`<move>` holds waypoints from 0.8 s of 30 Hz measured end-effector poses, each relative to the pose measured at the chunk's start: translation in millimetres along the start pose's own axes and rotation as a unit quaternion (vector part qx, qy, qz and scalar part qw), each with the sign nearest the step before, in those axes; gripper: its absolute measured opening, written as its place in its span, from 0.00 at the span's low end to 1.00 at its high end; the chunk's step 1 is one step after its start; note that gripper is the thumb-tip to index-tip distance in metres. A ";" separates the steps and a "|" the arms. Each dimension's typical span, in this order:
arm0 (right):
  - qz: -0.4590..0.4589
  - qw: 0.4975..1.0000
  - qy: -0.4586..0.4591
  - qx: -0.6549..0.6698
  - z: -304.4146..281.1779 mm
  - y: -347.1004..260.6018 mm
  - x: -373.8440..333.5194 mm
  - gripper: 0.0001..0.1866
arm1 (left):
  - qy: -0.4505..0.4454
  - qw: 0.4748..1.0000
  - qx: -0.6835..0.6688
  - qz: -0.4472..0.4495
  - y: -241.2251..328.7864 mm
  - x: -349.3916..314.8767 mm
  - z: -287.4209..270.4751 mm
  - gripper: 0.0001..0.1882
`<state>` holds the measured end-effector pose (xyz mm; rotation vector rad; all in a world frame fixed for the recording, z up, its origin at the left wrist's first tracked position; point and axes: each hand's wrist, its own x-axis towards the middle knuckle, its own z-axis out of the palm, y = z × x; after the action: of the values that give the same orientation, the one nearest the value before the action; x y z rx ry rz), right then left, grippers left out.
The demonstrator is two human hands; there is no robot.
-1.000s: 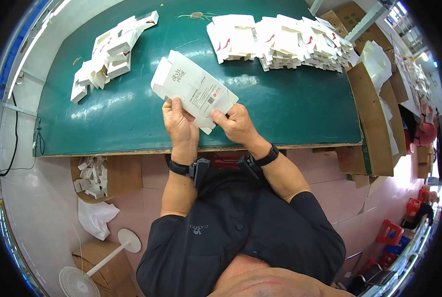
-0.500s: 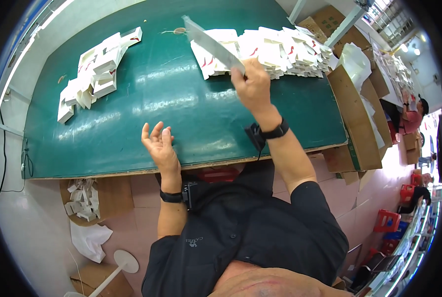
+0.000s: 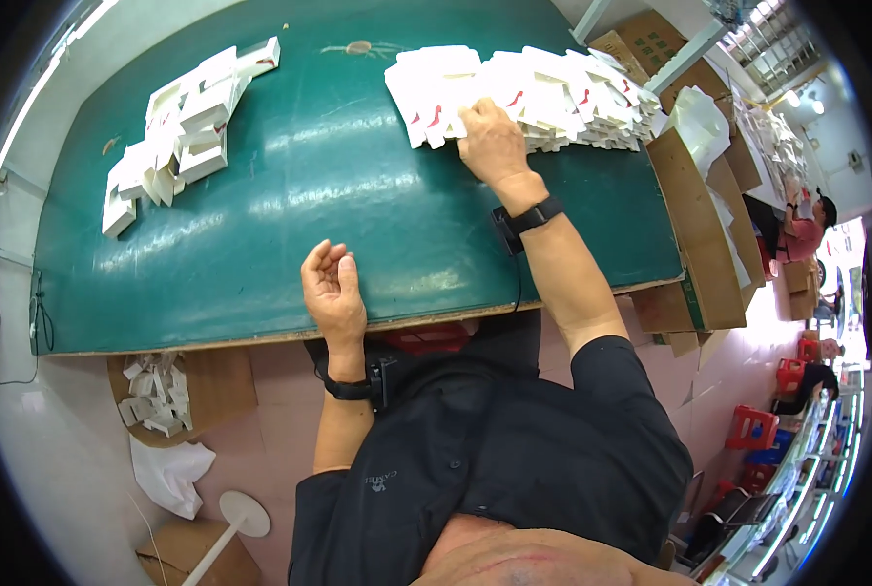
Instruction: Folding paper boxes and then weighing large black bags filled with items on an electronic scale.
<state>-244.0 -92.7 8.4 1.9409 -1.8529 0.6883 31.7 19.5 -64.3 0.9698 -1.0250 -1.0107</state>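
My right hand [image 3: 493, 145] is at the near edge of a long row of flat white cartons [image 3: 553, 93] with red marks, at the far middle and right of the green table. Its fingers are closed on the edge of a flat white carton [image 3: 438, 88] lying on the left end of that row; the fingertips are partly hidden. My left hand [image 3: 334, 293] hovers above the table's front edge, palm turned inward. Its fingers are loosely bent and apart, with nothing in them.
White folded boxes [image 3: 202, 107] lie piled at the table's [image 3: 290, 234] far left. A cardboard box of white pieces [image 3: 241, 386] stands below the left front edge. Big open cartons [image 3: 695, 230] stand against the right edge. A person [image 3: 802, 234] sits far right.
The flat carton that my right hand held up on edge now lies on the row, with the hand lowered onto it. My left hand has shifted slightly right.
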 end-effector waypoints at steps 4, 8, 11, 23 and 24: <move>-0.021 1.000 0.013 0.017 -14.0 0.9 -11.6 0.16 | -0.007 1.000 -0.002 0.000 0.6 4.3 6.2 0.17; -0.051 0.993 0.062 0.086 -24.3 -11.7 -28.4 0.17 | 0.001 1.000 -0.025 0.009 -1.6 7.8 5.6 0.16; -0.029 0.983 0.025 0.180 -33.2 -26.4 -53.8 0.19 | 0.008 0.999 -0.040 0.007 -2.7 8.6 4.5 0.16; -0.050 0.921 -0.199 0.332 -41.0 -56.7 -75.9 0.18 | 0.027 0.999 -0.013 -0.016 2.6 5.9 7.7 0.14; -0.054 0.920 -0.197 0.335 -44.9 -57.7 -72.0 0.18 | 0.025 0.999 -0.006 -0.035 5.6 6.0 9.0 0.13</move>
<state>-192.0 -4.2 7.1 2.7684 -1.8545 1.0631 25.2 13.7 -55.7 1.0217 -0.9487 -1.0437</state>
